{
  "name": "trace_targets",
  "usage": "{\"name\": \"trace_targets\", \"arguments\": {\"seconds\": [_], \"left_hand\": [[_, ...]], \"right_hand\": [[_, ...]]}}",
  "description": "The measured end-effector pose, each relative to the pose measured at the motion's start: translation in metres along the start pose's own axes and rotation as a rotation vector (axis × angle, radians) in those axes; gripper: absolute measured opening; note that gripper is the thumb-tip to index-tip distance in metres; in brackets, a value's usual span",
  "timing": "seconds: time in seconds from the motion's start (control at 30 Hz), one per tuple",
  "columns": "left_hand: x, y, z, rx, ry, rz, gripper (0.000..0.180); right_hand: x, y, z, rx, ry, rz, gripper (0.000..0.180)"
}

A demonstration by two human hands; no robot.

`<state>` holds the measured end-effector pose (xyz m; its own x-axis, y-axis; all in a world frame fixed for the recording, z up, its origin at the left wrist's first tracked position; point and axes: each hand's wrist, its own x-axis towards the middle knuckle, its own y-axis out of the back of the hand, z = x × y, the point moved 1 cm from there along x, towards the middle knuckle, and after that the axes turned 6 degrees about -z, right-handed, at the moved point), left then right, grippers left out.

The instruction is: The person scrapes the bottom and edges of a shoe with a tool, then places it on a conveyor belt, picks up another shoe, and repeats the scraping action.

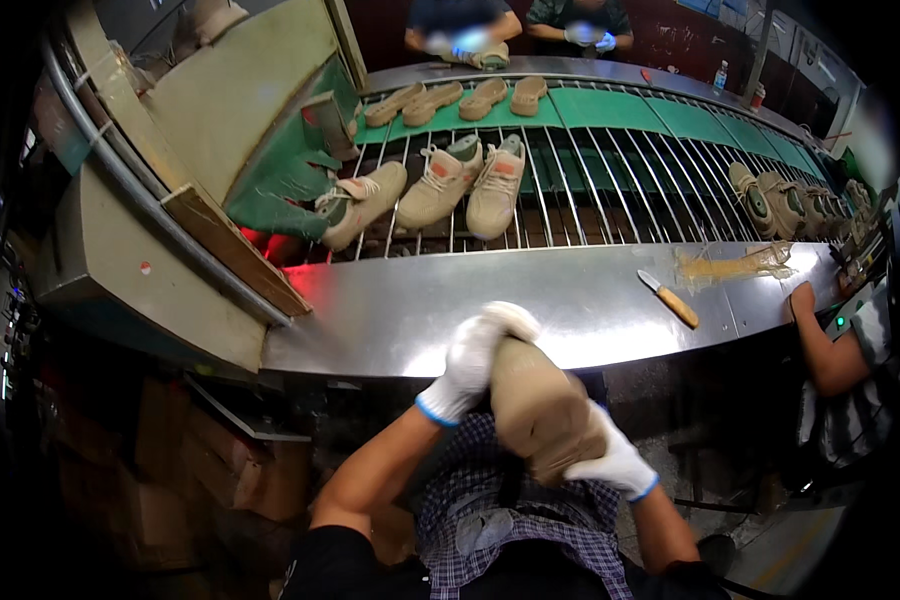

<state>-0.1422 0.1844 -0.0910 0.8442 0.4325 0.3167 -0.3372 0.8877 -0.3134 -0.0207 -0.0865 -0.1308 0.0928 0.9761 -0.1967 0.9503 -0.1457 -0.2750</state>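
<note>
A tan shoe [542, 405] is held between my two white-gloved hands in front of my checked apron, slightly blurred. My left hand [480, 355] is closed around its upper left end. At the lower right end, my right hand [615, 458] grips the shoe with the thumb along its side. Beyond the steel ledge [410, 310], a tan sneaker with pale laces [438, 185] and another laced sneaker [496, 187] stand on the rollers. A third shoe [367, 205] lies at their left, by the green curtain of the machine.
Several tan soles [482, 99] lie on the green belt [610, 110]. A wooden-handled knife [668, 298] rests on the ledge near brown tape [735, 265]. More shoes [782, 203] stand at the right, where a person's arm [820, 340] reaches in. Gloved co-workers work across the line.
</note>
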Motion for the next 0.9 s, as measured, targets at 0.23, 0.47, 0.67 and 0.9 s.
{"name": "trace_targets", "arguments": {"seconds": [0.23,0.47,0.67,0.9], "left_hand": [[-0.016,-0.056,-0.079,-0.049,0.196,-0.214,0.042],[-0.001,-0.040,-0.087,0.169,0.189,-0.184,0.041],[-0.047,-0.044,-0.024,0.834,-0.034,0.031,0.028],[-0.117,-0.074,0.001,0.717,0.075,-0.106,0.073]], "right_hand": [[-0.022,-0.008,0.024,-0.872,0.067,0.288,0.120],[-0.016,-0.018,-0.039,-0.947,0.378,0.073,0.107],[-0.017,-0.025,-0.023,-0.872,0.508,0.068,0.072],[0.004,-0.016,-0.031,-0.906,0.578,0.086,0.075]]}}
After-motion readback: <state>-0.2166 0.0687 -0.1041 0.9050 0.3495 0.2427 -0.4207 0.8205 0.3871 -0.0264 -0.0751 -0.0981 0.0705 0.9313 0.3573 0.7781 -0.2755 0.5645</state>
